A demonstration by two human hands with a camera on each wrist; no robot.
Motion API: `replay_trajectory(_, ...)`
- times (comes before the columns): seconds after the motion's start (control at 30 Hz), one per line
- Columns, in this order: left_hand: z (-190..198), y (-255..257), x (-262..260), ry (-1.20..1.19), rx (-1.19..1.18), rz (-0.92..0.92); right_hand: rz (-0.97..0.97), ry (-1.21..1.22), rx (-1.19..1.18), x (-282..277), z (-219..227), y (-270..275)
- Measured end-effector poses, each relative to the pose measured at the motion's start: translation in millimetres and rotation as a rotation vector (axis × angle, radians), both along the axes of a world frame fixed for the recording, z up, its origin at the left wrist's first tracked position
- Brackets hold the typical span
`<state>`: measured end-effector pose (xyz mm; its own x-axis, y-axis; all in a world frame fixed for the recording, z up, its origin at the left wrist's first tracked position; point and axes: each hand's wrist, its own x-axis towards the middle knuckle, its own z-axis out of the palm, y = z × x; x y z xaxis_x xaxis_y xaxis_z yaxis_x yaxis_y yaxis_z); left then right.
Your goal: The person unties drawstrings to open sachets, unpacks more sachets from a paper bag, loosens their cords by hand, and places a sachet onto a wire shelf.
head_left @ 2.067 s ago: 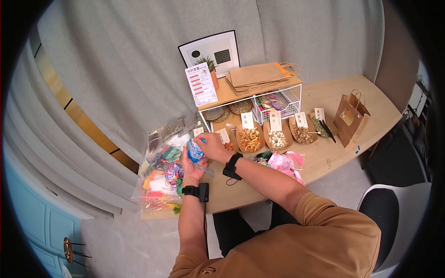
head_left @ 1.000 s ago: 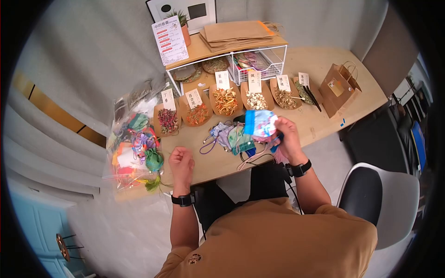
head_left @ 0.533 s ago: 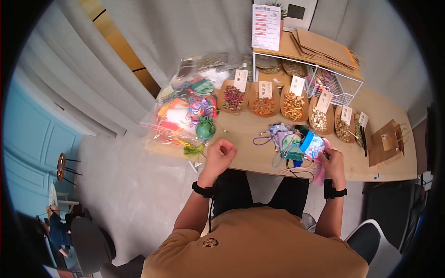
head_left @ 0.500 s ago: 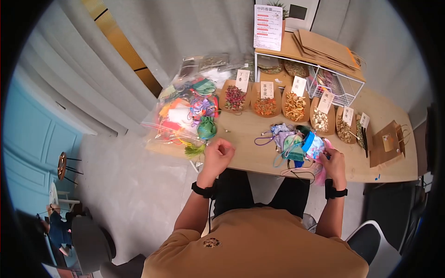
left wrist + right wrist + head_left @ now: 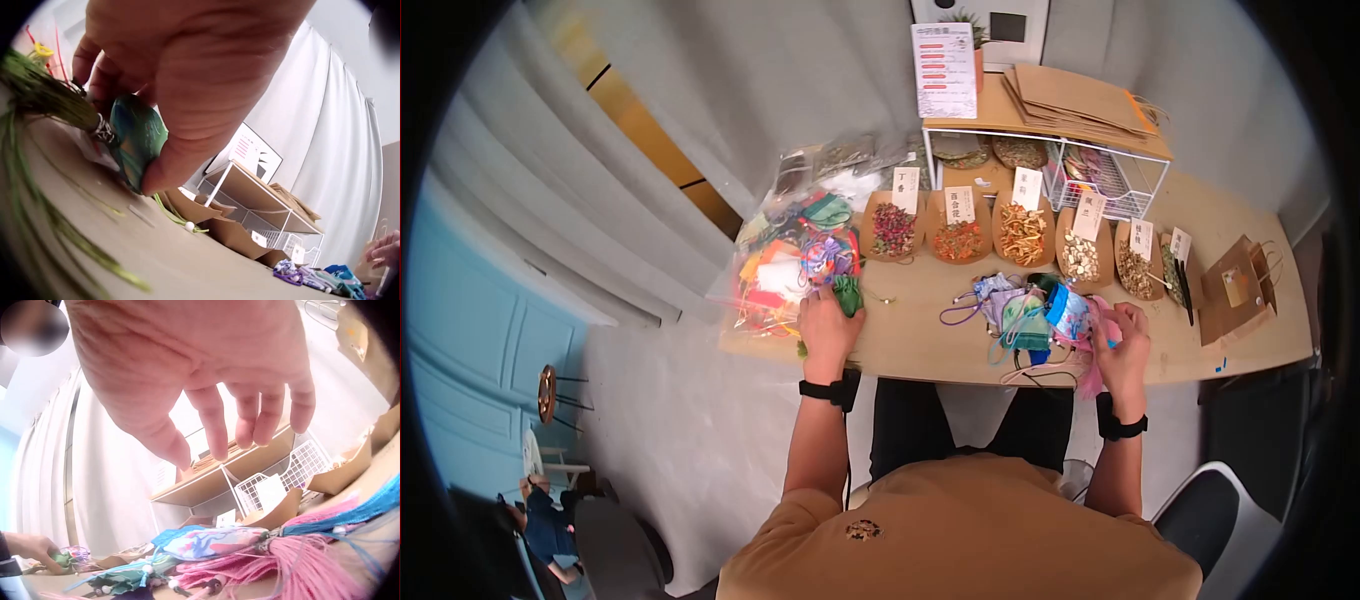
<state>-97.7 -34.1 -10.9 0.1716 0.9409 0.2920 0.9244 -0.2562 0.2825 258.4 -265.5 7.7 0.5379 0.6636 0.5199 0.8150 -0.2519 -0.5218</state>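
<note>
Green pouch [image 5: 848,293] is sitting in the person's left hand [image 5: 830,325], toward the worktop's [image 5: 920,345] left end and close to its front edge. Thumb and fingers are pinching the pouch body. Its long axis is running slantwise: the green tassel [image 5: 47,94] is trailing toward the front left corner, and the cord with a white bead [image 5: 190,225] is pointing right along the worktop.

Key relation: the left hand is the nearer, already touching; the right hand [image 5: 1125,345] is lying well off to the pouch's right, at the front edge. Its fingers are hanging apart and relaxed, gripping nothing, above a pink tassel [image 5: 312,565] and a blue-and-white pouch [image 5: 1068,310]. That pouch is lying on a heap of other pouches [image 5: 1025,328].

A clear plastic bag [image 5: 745,318] is lying just left of the green pouch; contact cannot be told. Paper trays [image 5: 1003,222] of dried herbs are lining the middle, before a rack [image 5: 997,103]. A kraft bag [image 5: 1223,312] is standing near the right end.
</note>
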Motion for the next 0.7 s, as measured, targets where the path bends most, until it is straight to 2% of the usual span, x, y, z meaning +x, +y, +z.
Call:
replay_trajectory(0.13, -5.4, -3.7, 3.8, -0.054, 0.030, -0.028, 0.100, 0.066, 0.088, -16.8, 9.1, 0.8)
replay_trajectory(0.2, -7.2, -5.3, 2.9, -0.210, -0.064, -0.049, 0.151, 0.061, 0.127, -24.7, 11.5, 5.3)
replay_trajectory(0.23, -7.0, -7.9, 2.5, -0.208, -0.064, -0.048, 0.152, 0.062, 0.128, -28.5, 11.4, 7.8)
replay_trajectory(0.3, -5.3, -14.8, 2.3, -0.400, 0.035, -0.147, 0.215, 0.029, 0.128, -37.6, 10.8, 13.3)
replay_trajectory(0.33, -5.2, -16.6, 3.1, -0.398, 0.036, -0.147, 0.244, 0.013, 0.137, -45.3, 14.5, 16.7)
replay_trajectory(0.4, -5.6, -20.0, 6.6, -0.525, 0.190, -0.314, 0.288, 0.059, 0.149, -62.1, 21.4, 24.7)
replay_trajectory(0.43, -8.2, -21.0, 9.6, -0.525, 0.191, -0.316, 0.332, 0.103, 0.160, -70.6, 24.3, 28.6)
replay_trajectory(0.53, -15.2, -28.8, 24.1, -1.031, -0.096, -0.546, 0.423, 0.144, 0.224, -90.9, 24.9, 43.6)
replay_trajectory(0.57, -13.9, -35.6, 29.4, -1.029, -0.106, -0.558, 0.485, 0.129, 0.267, -95.9, 25.7, 49.2)
replay_trajectory(0.6, -6.8, -45.5, 35.7, -1.138, -0.356, -0.651, 0.466, 0.131, 0.265, -101.9, 27.0, 54.6)
replay_trajectory(0.63, -2.2, -53.7, 41.5, -1.233, -0.616, -0.737, 0.526, 0.252, 0.273, -108.2, 28.7, 60.7)
replay_trajectory(0.67, -1.9, -58.9, 46.7, -1.157, -0.676, -0.770, 0.585, 0.373, 0.284, -113.0, 28.8, 65.5)
replay_trajectory(0.7, -2.8, -63.5, 52.7, -1.150, -0.690, -0.784, 0.565, 0.373, 0.286, -116.0, 25.2, 69.7)
